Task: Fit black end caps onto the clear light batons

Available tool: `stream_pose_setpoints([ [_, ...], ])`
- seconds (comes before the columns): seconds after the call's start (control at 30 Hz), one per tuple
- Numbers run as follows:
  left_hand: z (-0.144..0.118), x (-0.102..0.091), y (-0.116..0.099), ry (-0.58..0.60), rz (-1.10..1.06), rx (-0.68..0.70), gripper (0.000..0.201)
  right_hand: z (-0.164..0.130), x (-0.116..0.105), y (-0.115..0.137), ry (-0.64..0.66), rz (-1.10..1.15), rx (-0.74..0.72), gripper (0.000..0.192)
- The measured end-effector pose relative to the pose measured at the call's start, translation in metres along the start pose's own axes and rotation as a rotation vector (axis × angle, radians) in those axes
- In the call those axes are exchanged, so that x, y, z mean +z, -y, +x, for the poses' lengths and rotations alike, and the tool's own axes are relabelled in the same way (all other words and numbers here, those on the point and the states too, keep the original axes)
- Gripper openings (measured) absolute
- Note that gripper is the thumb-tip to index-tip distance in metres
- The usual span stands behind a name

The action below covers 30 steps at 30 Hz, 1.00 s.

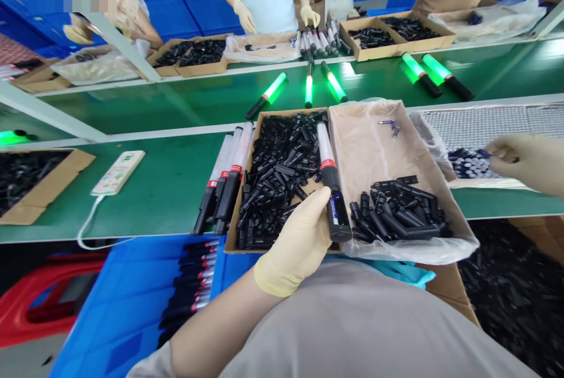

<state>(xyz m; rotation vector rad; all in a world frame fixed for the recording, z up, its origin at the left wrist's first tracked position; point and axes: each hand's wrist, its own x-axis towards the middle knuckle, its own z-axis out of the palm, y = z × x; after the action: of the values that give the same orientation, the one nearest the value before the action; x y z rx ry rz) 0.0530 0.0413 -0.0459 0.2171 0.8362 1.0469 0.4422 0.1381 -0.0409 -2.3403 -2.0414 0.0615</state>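
Observation:
My left hand (302,237), in a cream glove, is wrapped round the black handle of a light baton (328,169). The baton has a clear tube, a red band and an open slot in the handle with a battery (338,206) showing in it. At the right, my gloved right hand (529,160) has its fingers curled in at the edge of a cluster of batteries (469,161). Whatever those fingers hold is hidden. Below the baton's tube lies a carton of small black plastic parts (286,172).
A plastic-lined carton (365,143) holds more black parts and a few loose batteries. Several batons (229,184) lean left of the cartons. Lit green batons (308,90) lie on the green belt (374,81). A power strip (118,172) is at left. Co-workers' gloved hands (244,16) are across.

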Motion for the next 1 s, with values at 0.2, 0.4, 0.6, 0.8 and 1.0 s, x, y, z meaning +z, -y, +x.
stream_pose_setpoints([
  [0.2, 0.000, 0.001, 0.006, 0.164, 0.135, 0.020, 0.021, -0.085, -0.042, 0.158, -0.081, 0.347, -1.051, 0.025],
  [0.4, -0.012, -0.012, 0.002, 0.203, 0.234, 0.087, 0.023, -0.103, -0.040, 0.219, -0.287, 0.072, -1.423, 0.038],
  [0.6, -0.012, -0.028, -0.003, 0.211, 0.204, 0.099, 0.028, -0.106, -0.028, 0.226, -0.337, 0.196, -1.422, 0.035],
  [0.8, -0.009, -0.035, -0.024, 0.174, 0.131, 0.214, 0.021, -0.119, -0.001, 0.238, -0.383, 0.512, -1.214, 0.030],
  [1.0, -0.013, -0.051, -0.055, 0.029, 0.011, 0.344, 0.017, -0.100, 0.020, 0.252, -0.159, 0.511, -1.019, 0.028],
])
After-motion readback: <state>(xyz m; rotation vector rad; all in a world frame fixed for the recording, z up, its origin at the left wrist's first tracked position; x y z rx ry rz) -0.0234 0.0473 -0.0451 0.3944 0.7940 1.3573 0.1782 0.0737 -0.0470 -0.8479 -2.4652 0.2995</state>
